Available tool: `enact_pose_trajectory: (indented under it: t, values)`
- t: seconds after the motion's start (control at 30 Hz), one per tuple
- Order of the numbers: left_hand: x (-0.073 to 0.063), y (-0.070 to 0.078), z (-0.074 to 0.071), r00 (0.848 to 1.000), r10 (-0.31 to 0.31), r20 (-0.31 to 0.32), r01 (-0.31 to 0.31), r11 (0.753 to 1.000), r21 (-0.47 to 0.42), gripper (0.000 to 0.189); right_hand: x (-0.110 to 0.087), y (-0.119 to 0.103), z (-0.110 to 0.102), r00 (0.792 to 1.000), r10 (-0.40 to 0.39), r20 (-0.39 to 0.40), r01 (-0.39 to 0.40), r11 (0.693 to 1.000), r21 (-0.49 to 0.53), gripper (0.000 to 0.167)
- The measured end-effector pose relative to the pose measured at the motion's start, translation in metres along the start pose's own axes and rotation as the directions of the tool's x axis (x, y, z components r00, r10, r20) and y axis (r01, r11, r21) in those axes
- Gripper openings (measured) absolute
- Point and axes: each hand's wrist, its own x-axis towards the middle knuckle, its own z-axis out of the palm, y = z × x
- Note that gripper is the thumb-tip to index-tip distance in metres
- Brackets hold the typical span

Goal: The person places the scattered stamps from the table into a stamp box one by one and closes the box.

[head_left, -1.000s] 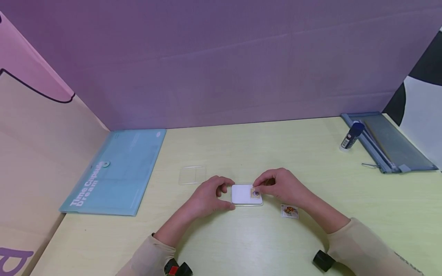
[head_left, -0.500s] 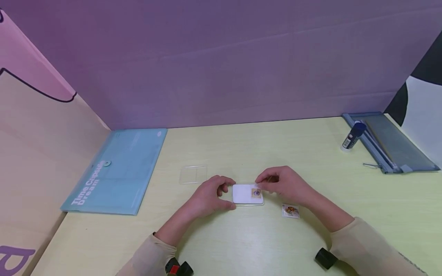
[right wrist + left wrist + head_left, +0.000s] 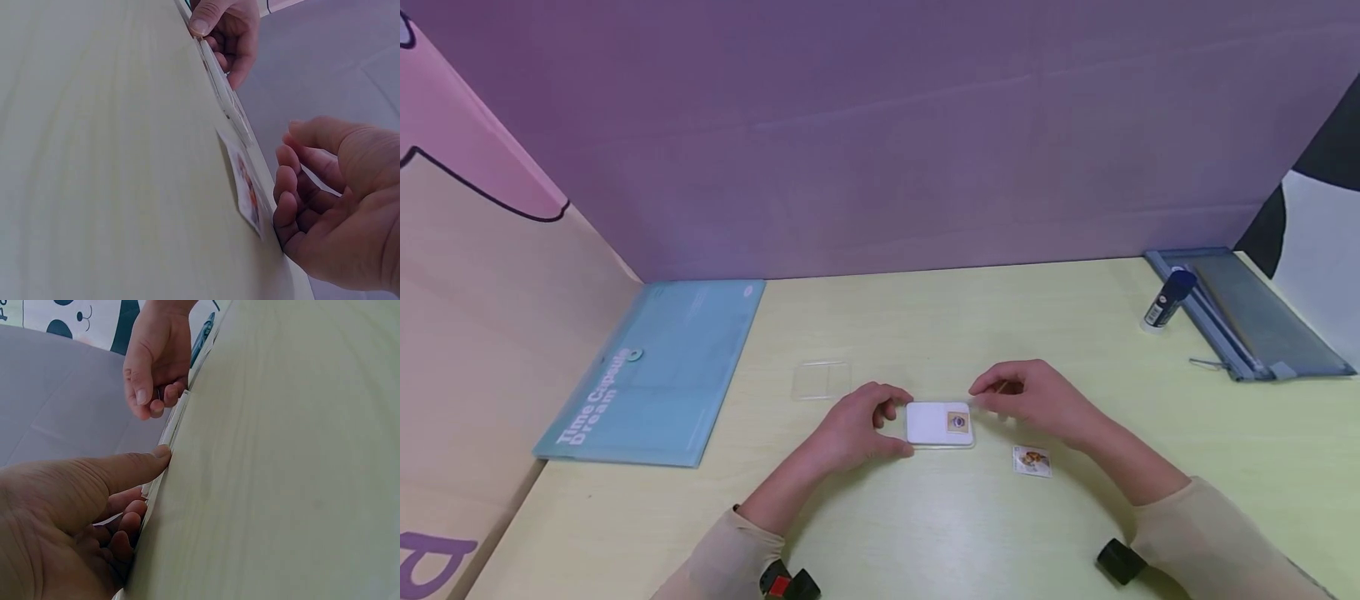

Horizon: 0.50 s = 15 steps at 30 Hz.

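A small white card (image 3: pixel 927 423) with rounded corners lies over a clear plastic case (image 3: pixel 942 447), whose near edge shows below it. Near the card's right end is a small tan stamp (image 3: pixel 957 422). My left hand (image 3: pixel 859 429) grips the card and case at their left end, thumb on the near edge and fingers at the far edge. My right hand (image 3: pixel 1033 402) hovers just off the right end, fingers loosely curled; in the right wrist view nothing shows between its fingertips (image 3: pixel 294 127). Close below it, a second stamp (image 3: pixel 1032 461) with an orange picture lies on the table.
A clear plastic lid-like piece (image 3: pixel 821 380) lies behind my left hand. The blue document folder (image 3: pixel 647 375) sits at the left. At the back right, a glue stick (image 3: pixel 1168 298) stands beside a grey-blue zip pouch (image 3: pixel 1262 308). A purple panel (image 3: pixel 880 150) borders the table's back.
My right hand has let go of the tan stamp on the card and drawn away to the right. My left hand keeps its grip on the card's left end.
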Motion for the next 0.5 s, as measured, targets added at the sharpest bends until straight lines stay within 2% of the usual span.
enact_pose_trajectory:
  t: [0.13,0.5]
  values:
    - [0.000,-0.001,0.000,1.000,0.004,0.002,-0.004,1.000,-0.006,0.054,-0.002,0.004,-0.002,1.000,0.014,0.011,-0.015,1.000,0.018,0.015]
    - [0.000,0.000,-0.001,1.000,0.010,0.006,-0.010,1.000,-0.008,0.054,-0.012,0.010,-0.009,1.000,0.029,0.005,-0.029,0.999,-0.013,0.016]
